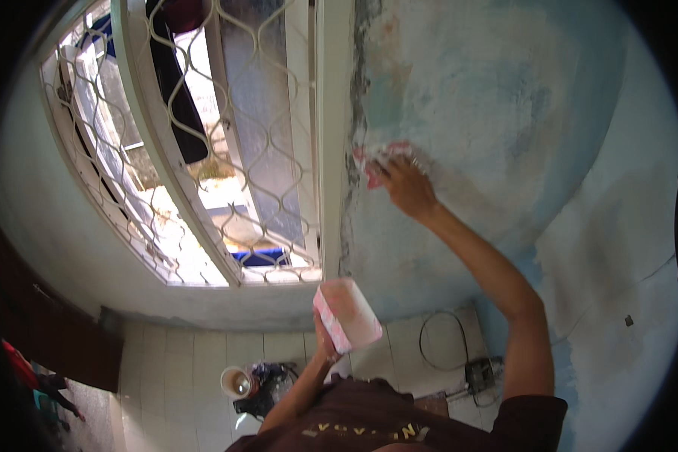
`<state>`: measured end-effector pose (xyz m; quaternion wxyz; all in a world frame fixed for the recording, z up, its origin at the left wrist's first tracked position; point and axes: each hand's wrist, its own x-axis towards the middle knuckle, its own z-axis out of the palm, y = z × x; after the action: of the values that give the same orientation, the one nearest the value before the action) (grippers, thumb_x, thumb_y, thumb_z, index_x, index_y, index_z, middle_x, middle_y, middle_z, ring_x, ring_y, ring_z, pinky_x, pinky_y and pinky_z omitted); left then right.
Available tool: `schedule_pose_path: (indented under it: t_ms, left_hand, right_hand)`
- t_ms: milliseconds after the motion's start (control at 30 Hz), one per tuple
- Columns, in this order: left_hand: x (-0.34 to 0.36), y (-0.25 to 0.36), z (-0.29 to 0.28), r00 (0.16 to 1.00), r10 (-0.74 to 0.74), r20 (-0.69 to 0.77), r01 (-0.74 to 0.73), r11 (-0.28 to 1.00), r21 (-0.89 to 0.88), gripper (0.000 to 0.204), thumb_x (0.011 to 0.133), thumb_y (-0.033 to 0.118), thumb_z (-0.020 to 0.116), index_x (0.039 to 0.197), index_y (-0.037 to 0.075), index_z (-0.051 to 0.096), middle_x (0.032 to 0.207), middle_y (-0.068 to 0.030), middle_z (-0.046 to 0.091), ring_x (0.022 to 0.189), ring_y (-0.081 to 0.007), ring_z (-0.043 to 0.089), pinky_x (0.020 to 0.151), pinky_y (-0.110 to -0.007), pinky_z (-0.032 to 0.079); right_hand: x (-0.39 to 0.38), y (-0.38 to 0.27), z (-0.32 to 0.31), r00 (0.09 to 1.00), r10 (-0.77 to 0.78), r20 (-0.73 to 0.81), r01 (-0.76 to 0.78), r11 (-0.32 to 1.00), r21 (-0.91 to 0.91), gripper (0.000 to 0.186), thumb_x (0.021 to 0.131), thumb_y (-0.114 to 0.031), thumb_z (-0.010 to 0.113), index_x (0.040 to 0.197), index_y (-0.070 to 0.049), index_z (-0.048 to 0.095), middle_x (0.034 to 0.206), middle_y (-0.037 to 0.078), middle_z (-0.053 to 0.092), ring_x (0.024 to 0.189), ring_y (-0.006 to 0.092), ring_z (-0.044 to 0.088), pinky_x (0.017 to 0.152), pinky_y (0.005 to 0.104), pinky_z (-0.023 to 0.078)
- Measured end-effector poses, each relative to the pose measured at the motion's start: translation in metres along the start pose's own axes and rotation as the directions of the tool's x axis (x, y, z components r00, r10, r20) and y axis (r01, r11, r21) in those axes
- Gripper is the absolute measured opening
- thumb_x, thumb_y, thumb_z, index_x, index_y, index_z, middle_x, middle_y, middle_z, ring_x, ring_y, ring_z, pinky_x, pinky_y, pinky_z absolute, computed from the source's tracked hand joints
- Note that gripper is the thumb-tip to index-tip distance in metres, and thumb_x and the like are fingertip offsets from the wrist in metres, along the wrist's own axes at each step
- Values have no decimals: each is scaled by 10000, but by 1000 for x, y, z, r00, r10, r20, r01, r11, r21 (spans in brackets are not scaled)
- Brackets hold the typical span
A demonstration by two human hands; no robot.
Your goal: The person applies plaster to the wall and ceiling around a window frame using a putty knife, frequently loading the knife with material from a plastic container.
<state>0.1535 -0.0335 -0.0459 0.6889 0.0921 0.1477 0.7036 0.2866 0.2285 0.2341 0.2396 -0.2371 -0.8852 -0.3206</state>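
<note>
My right hand grips a crumpled pink-and-white cloth or wrapper against the patchy pale-blue and white wall, just right of the white window frame. Low in the middle, my left hand is closed on the side of a rectangular white container with pinkish marks on its outside and a pale pink-brown inside, tilted below the window's corner.
The grilled window fills the upper left. On the tiled floor sit a bucket, dark crumpled items and an electrical device with cable. A person in red is beyond the brown door at left.
</note>
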Motion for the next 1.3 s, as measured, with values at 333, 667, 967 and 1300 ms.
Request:
schedule_pose_path:
  t_ms: [333, 667, 967, 1300]
  left_hand:
    - [-5, 39, 3, 994, 109, -11, -106, 983, 148, 775, 1036, 689, 327, 1572, 131, 365, 1499, -87, 521, 1322, -294, 566, 1116, -513, 473]
    - [-3, 17, 19, 998, 64, -29, -55, 969, 239, 829, 1028, 722, 275, 1571, 100, 352, 1479, -120, 522, 1309, -276, 560, 1129, -452, 459]
    - [-14, -33, 39, 982, 110, -153, -59, 950, 306, 852, 1015, 742, 300, 1578, 104, 334, 1533, -103, 457, 1398, -272, 466, 1189, -421, 372]
    - [-26, -28, 31, 982, 67, -175, -10, 952, 306, 821, 1023, 723, 315, 1578, 119, 333, 1540, -102, 447, 1398, -273, 463, 1182, -420, 381]
  right_hand:
    - [-144, -151, -23, 637, 739, 219, -526, 209, 824, 334, 990, -80, 600, 1289, 65, 567, 1022, 230, 722, 920, 367, 709, 813, 395, 546]
    - [-172, -207, -90, 638, 641, 426, -696, 244, 676, 239, 911, -31, 652, 1114, 55, 562, 812, 309, 658, 790, 518, 654, 643, 499, 509]
    - [-190, -242, -68, 476, 631, 613, -859, 181, 480, 395, 896, -6, 610, 1267, 81, 507, 799, 309, 666, 790, 505, 678, 667, 532, 522]
    - [-207, -261, -51, 564, 602, 565, -783, 172, 598, 515, 848, 28, 629, 1339, 74, 477, 827, 310, 667, 806, 514, 671, 701, 534, 533]
